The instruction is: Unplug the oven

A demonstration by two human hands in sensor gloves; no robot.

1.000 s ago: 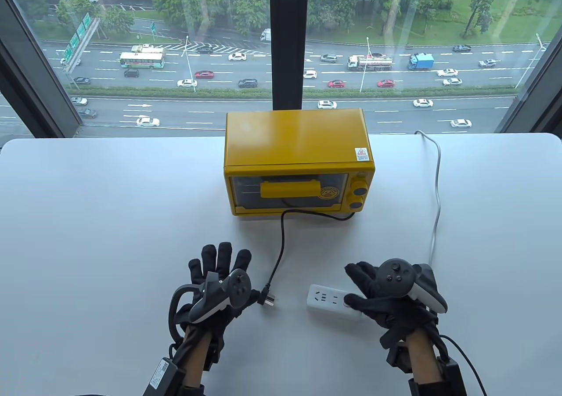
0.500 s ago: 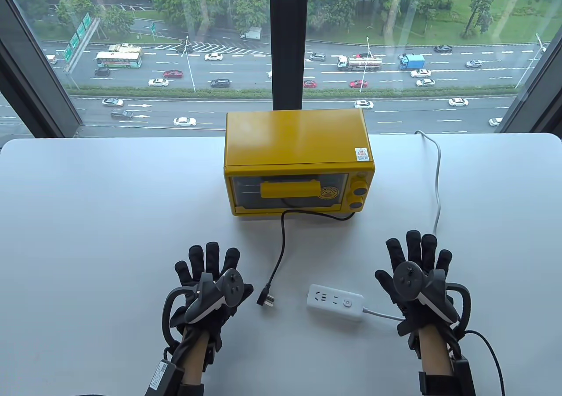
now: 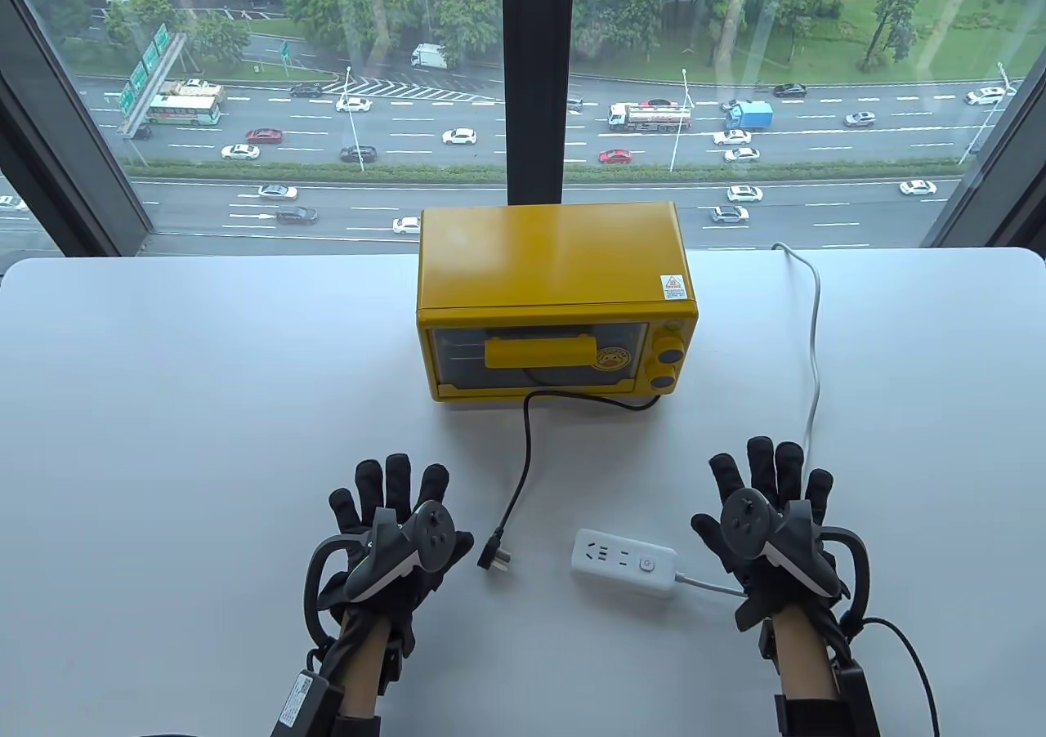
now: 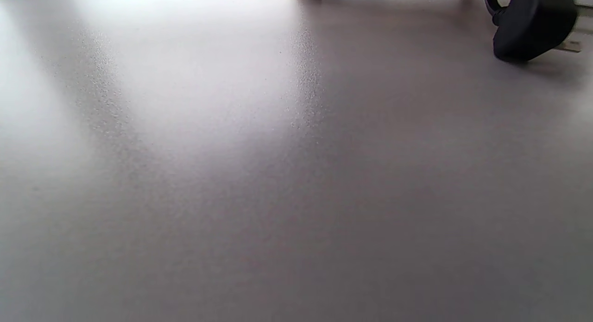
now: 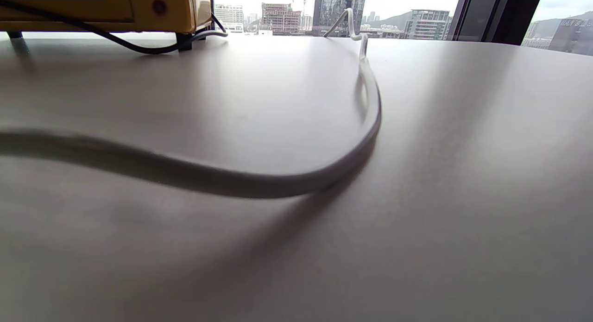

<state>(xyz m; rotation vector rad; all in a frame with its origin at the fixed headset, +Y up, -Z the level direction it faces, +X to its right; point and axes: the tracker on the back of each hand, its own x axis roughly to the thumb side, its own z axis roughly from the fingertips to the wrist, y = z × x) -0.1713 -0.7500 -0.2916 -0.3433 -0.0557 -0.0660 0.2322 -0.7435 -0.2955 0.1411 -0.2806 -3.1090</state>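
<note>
A yellow oven [image 3: 556, 296] stands at the back middle of the white table [image 3: 204, 377]. Its black cord [image 3: 523, 459] runs forward to a black plug [image 3: 497, 559] that lies loose on the table, apart from the white power strip [image 3: 625, 563]. The plug also shows in the left wrist view [image 4: 533, 25]. My left hand [image 3: 392, 516] lies flat with its fingers spread, just left of the plug, holding nothing. My right hand [image 3: 772, 508] lies flat with its fingers spread, right of the strip, holding nothing.
The strip's white cable [image 3: 813, 361] runs along the right side to the table's back edge; it also shows in the right wrist view [image 5: 361, 141]. The oven's base [image 5: 106, 11] shows there too. A window is behind the table.
The right hand has let go of the power strip and moved right, settling flat with its fingers spread. The left hand has drawn slightly left, away from the plug.
</note>
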